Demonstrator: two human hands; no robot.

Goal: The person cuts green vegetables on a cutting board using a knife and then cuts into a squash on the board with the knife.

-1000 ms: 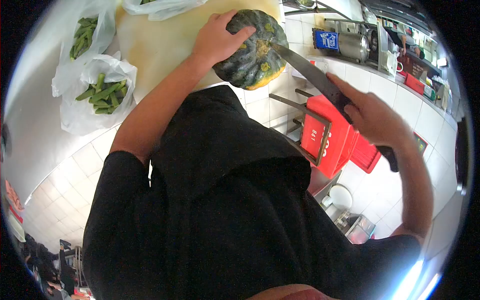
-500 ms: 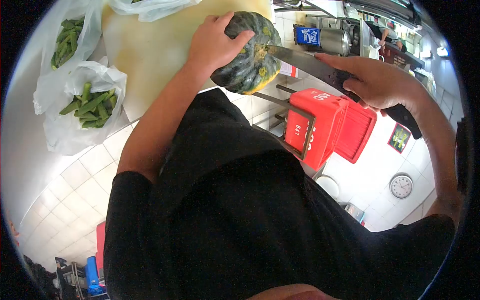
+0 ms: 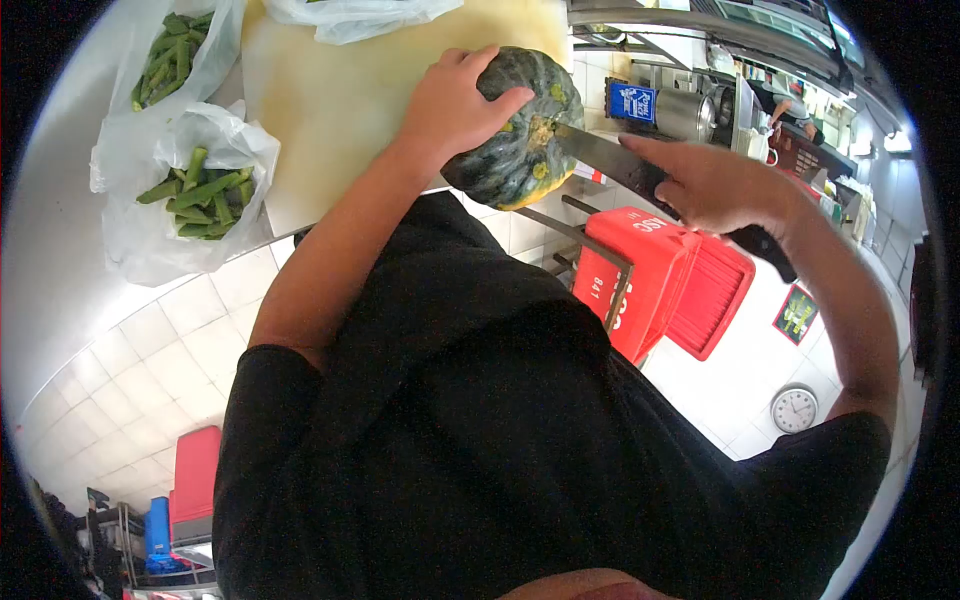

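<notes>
A dark green pumpkin (image 3: 505,170) with yellow patches sits at the edge of the pale cutting board (image 3: 345,110). My left hand (image 3: 462,108) grips its upper left side, thumb stretched across the top and fingers over the far side. In my right hand (image 3: 720,187) is a large kitchen knife (image 3: 603,160), its dark handle wrapped by the fingers and the index finger laid along the blade. The blade's front end meets the pumpkin beside the stem scar; its tip is hidden, apparently inside the flesh.
Cut green vegetable pieces lie in one plastic bag (image 3: 125,225) left of the board and another beyond it. A third bag (image 3: 360,18) rests on the board's far end. Below right stands a red bin (image 3: 625,270); a person (image 3: 790,108) is in the background.
My right hand has come closer to the pumpkin, and less of the knife blade shows. The left hand keeps its hold. The whole view has shifted slightly.
</notes>
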